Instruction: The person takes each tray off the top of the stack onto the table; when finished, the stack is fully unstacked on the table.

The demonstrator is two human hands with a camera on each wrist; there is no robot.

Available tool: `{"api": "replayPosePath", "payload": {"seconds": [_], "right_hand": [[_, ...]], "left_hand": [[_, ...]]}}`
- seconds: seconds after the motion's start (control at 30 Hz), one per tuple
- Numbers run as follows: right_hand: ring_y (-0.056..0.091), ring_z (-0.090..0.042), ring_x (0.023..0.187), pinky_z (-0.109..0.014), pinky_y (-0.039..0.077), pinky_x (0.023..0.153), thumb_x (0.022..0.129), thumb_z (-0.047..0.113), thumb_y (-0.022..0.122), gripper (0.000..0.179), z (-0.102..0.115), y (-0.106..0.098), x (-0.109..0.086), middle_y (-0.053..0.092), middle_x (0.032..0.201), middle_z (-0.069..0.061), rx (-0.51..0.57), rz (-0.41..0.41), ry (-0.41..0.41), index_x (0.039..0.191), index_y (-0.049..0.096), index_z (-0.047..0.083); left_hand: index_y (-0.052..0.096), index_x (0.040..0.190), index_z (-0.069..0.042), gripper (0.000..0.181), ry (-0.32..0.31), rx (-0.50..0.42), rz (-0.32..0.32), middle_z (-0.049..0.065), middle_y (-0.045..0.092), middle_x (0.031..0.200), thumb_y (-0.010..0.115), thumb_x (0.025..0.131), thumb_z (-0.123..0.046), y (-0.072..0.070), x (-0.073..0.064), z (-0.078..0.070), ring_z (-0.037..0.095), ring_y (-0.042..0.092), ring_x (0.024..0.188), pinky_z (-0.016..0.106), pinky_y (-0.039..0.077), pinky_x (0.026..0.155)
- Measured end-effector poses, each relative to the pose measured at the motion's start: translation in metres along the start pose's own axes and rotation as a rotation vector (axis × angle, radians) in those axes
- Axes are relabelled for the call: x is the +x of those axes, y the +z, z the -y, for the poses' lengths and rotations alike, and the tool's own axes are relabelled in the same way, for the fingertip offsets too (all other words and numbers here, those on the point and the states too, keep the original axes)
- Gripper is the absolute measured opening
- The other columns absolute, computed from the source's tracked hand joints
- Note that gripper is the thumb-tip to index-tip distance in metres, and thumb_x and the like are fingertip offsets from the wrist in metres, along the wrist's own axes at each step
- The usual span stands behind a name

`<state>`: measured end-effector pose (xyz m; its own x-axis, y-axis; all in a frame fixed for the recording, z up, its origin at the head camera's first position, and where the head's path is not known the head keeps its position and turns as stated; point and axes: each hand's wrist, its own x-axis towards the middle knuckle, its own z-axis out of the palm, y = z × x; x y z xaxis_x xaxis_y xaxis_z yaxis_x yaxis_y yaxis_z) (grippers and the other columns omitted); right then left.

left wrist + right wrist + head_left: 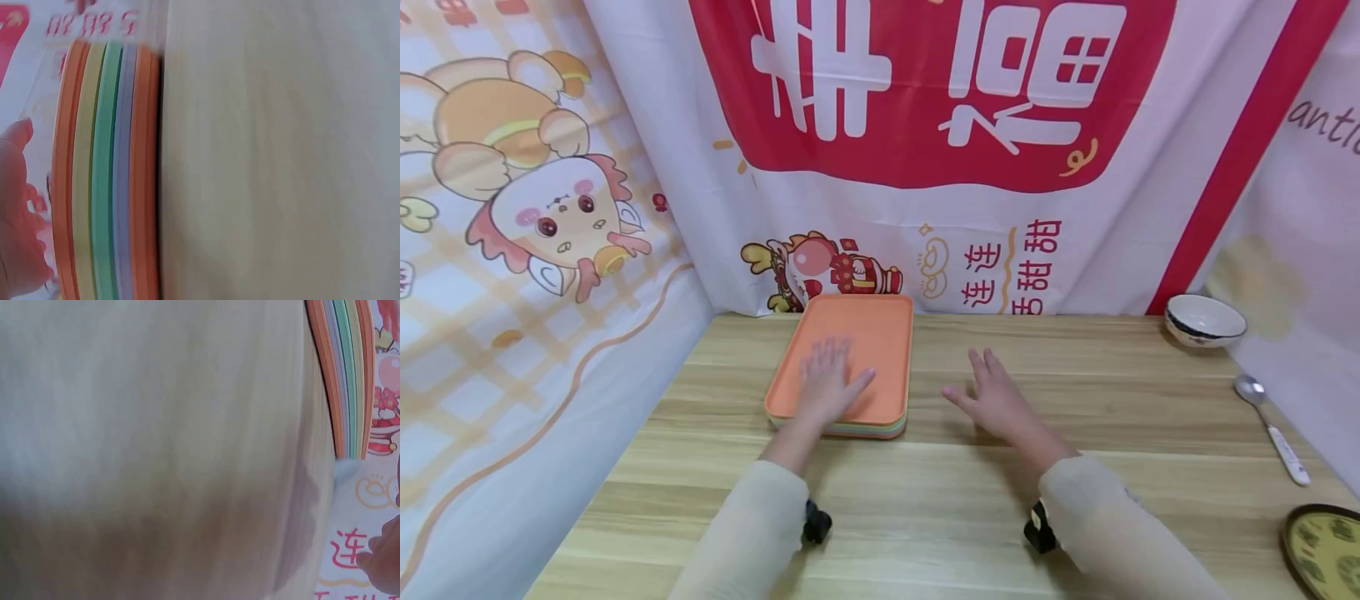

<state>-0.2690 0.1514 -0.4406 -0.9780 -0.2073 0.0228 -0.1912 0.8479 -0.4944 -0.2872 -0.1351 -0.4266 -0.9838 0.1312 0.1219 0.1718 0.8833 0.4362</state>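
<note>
A stack of rectangular trays (886, 354) lies on the wooden table, orange on top. From the side, in the left wrist view, its layers (106, 169) run orange, yellow, green, lavender and orange. My left hand (827, 390), slightly blurred, is over the top tray with its fingers spread. Whether it touches the tray I cannot tell. To the right of the stack, my right hand (997, 404) is apart from it, above the table, fingers extended and thumb toward the trays. It holds nothing. In the right wrist view, only part of that hand (384, 559) shows at the edge.
At the back right of the table (940, 517) stands a white bowl (1206, 319) with a dark patterned band. Nearer lies a spoon (1273, 429) with a white handle. A dark-rimmed yellow-green round object (1326, 550) is cut off at the right edge. Printed cloth (970, 217) hangs behind.
</note>
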Motion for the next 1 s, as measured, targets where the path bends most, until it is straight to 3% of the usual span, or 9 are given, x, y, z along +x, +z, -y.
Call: {"api": "replayPosePath", "payload": {"seconds": [0.1, 0.2, 0.37, 0.47, 0.63, 0.8, 0.9, 1.0], "right_hand": [[0.010, -0.045, 0.150, -0.061, 0.016, 0.123, 0.093, 0.062, 0.052, 0.097, 0.006, 0.010, -0.002, 0.001, 0.164, -0.023, 0.134, 0.011, -0.010, 0.158, 0.006, 0.006], [0.011, -0.043, 0.150, -0.058, 0.014, 0.124, 0.093, 0.053, 0.060, 0.095, 0.013, 0.020, -0.004, 0.006, 0.163, -0.024, 0.239, 0.023, -0.025, 0.157, 0.010, 0.004], [0.017, -0.040, 0.150, -0.056, 0.016, 0.125, 0.089, 0.045, 0.069, 0.097, 0.024, 0.035, -0.006, 0.013, 0.163, -0.022, 0.357, 0.034, -0.049, 0.157, 0.012, 0.005], [0.024, -0.041, 0.147, -0.055, 0.019, 0.124, 0.085, 0.044, 0.074, 0.102, 0.032, 0.043, -0.005, 0.018, 0.162, -0.022, 0.395, 0.034, -0.062, 0.157, 0.013, 0.006], [0.038, -0.041, 0.141, -0.055, 0.028, 0.122, 0.079, 0.046, 0.080, 0.109, 0.042, 0.052, -0.004, 0.033, 0.155, -0.025, 0.424, 0.045, -0.064, 0.157, 0.015, 0.006], [0.040, -0.037, 0.140, -0.052, 0.031, 0.121, 0.078, 0.042, 0.081, 0.108, 0.049, 0.059, -0.001, 0.032, 0.157, -0.021, 0.473, 0.042, -0.067, 0.156, 0.017, 0.004], [0.042, -0.037, 0.139, -0.050, 0.036, 0.119, 0.078, 0.040, 0.081, 0.105, 0.052, 0.063, 0.001, 0.029, 0.159, -0.018, 0.516, 0.052, -0.079, 0.156, 0.020, 0.008], [0.044, -0.037, 0.138, -0.049, 0.041, 0.115, 0.079, 0.038, 0.080, 0.101, 0.056, 0.066, 0.001, 0.032, 0.158, -0.016, 0.564, 0.069, -0.097, 0.157, 0.021, 0.012]], "left_hand": [[0.023, 0.156, -0.010, 0.080, -0.003, -0.098, -0.054, 0.019, 0.013, 0.164, 0.054, 0.095, -0.053, -0.011, -0.013, 0.026, 0.041, 0.004, 0.152, 0.061, 0.000, 0.125], [0.023, 0.155, -0.008, 0.082, -0.031, -0.234, -0.082, 0.021, 0.013, 0.163, 0.059, 0.094, -0.049, -0.020, -0.024, 0.051, 0.041, 0.001, 0.152, 0.060, 0.000, 0.126], [0.010, 0.158, -0.008, 0.090, -0.121, -0.504, -0.028, 0.019, 0.002, 0.165, 0.063, 0.094, -0.042, -0.026, -0.038, 0.083, 0.037, 0.002, 0.153, 0.055, 0.006, 0.127], [0.004, 0.158, -0.007, 0.093, -0.166, -0.601, 0.030, 0.021, 0.006, 0.164, 0.064, 0.094, -0.039, -0.025, -0.043, 0.092, 0.037, 0.008, 0.152, 0.052, 0.009, 0.128], [0.009, 0.157, -0.005, 0.098, -0.195, -0.633, 0.036, 0.022, 0.016, 0.163, 0.072, 0.089, -0.035, -0.023, -0.048, 0.097, 0.036, 0.017, 0.151, 0.048, 0.014, 0.128], [0.018, 0.156, -0.006, 0.094, -0.168, -0.664, 0.018, 0.021, 0.027, 0.160, 0.076, 0.086, -0.028, -0.022, -0.051, 0.104, 0.036, 0.028, 0.147, 0.048, 0.022, 0.126], [0.021, 0.156, -0.006, 0.090, -0.144, -0.743, 0.029, 0.020, 0.029, 0.159, 0.076, 0.086, -0.020, -0.023, -0.054, 0.109, 0.035, 0.030, 0.146, 0.047, 0.024, 0.126], [0.021, 0.156, -0.006, 0.089, -0.163, -0.842, 0.047, 0.018, 0.026, 0.161, 0.076, 0.086, -0.013, -0.023, -0.058, 0.114, 0.032, 0.027, 0.148, 0.043, 0.022, 0.126]]}}
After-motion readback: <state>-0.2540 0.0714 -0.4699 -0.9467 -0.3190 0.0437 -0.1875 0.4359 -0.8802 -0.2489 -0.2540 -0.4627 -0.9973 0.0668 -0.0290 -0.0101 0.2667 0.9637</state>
